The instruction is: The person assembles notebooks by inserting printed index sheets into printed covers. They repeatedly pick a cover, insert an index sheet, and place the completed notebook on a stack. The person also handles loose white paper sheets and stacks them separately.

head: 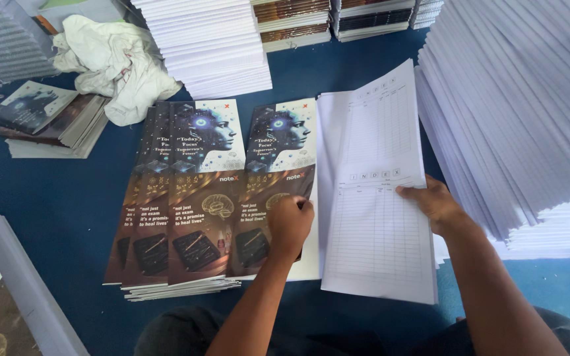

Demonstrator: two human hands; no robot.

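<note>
Where blue floor (67, 204) shows: tall white paper stacks (516, 118) at right, fanned printed covers (179, 198) centre-left. Ruled index sheet (377, 191) beside single cover (278, 178). Right hand (438, 206) pinching sheet's edge; left hand (289, 224) curled, knuckles pressing cover.

Head view, single camera: worn on the person's head, facing steeply down and forward over both forearms onto a blue floor (61, 211); close range, hands mid-frame, paper stacks cropped at every edge. No second view.
</note>
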